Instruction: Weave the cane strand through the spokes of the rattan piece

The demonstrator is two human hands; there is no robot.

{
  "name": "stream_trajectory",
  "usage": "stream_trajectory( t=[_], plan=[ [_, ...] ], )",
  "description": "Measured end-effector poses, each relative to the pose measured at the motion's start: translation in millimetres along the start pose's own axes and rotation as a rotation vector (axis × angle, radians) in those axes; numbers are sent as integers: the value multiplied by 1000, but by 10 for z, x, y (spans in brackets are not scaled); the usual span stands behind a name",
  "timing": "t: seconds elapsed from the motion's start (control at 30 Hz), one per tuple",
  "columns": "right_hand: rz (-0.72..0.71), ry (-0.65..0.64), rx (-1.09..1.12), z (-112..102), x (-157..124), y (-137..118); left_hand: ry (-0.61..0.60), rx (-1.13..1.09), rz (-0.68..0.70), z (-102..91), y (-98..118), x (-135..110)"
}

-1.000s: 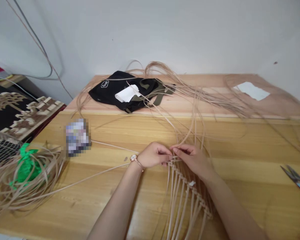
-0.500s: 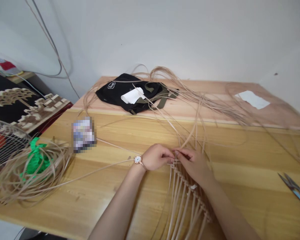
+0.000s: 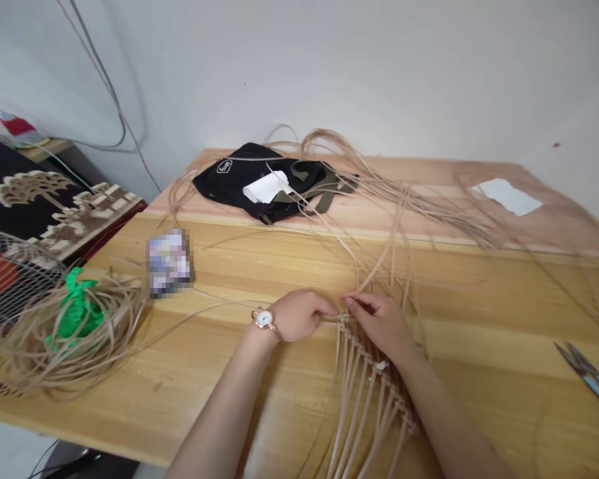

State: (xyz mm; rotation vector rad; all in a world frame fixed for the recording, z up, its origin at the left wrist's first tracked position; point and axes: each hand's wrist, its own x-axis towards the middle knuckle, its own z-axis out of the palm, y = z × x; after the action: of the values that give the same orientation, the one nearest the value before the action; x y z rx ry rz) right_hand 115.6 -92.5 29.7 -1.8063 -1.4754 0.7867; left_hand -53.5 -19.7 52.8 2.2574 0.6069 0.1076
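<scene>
My left hand [image 3: 299, 315], with a watch on its wrist, is closed in a pinch on a thin rattan strand at the top edge of a woven rattan piece [image 3: 369, 386]. My right hand [image 3: 379, 322] meets it from the right, fingers closed on the same weaving edge. The woven piece lies flat on the wooden table [image 3: 479, 346] and runs from my hands toward me under my right forearm. Long loose rattan strands [image 3: 394, 219] fan out from the weaving toward the back of the table.
A coil of rattan with a green tie [image 3: 74, 319] lies at the table's left end. A small blurred packet [image 3: 168, 263] sits near it. A black bag [image 3: 264, 179] with white paper is at the back, scissors [image 3: 586, 372] at the right edge, a white sheet [image 3: 506, 196] far right.
My left hand has pulled slightly left along the strand while the right hand stays at the weaving edge. The view shifted a little.
</scene>
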Motion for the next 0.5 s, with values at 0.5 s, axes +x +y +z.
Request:
stream_trajectory(
  t=[0.5],
  plan=[
    [81,1,-95,50,34,-28,27,73,-15,-139,23,-275]
  ],
)
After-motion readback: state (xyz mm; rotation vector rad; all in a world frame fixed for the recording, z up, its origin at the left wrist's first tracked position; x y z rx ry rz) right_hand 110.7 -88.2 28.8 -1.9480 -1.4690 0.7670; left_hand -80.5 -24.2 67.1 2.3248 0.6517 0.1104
